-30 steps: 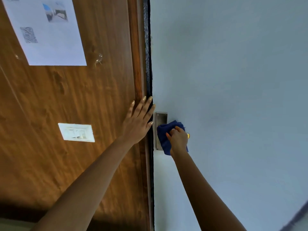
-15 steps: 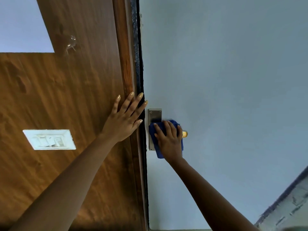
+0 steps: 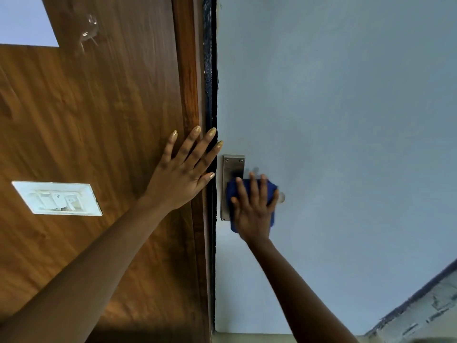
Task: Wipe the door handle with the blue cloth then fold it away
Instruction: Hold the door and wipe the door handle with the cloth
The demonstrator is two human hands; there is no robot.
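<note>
Blue cloth [image 3: 270, 188], soft and bunched, lies pressed over the door handle on the pale grey-blue door [image 3: 346, 120], partly covering the brushed-metal rectangular backplate [image 3: 232, 167]. Right hand [image 3: 254, 211] spreads its fingers across the cloth, holding it against the handle. Left hand [image 3: 183, 174] rests flat and wide on the brown wooden panel [image 3: 99, 120], near a white switch plate [image 3: 58, 198].

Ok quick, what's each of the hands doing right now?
Left hand: open, flat on the wooden panel, holding nothing.
Right hand: pressing the blue cloth over the door handle, fingers spread.
</note>
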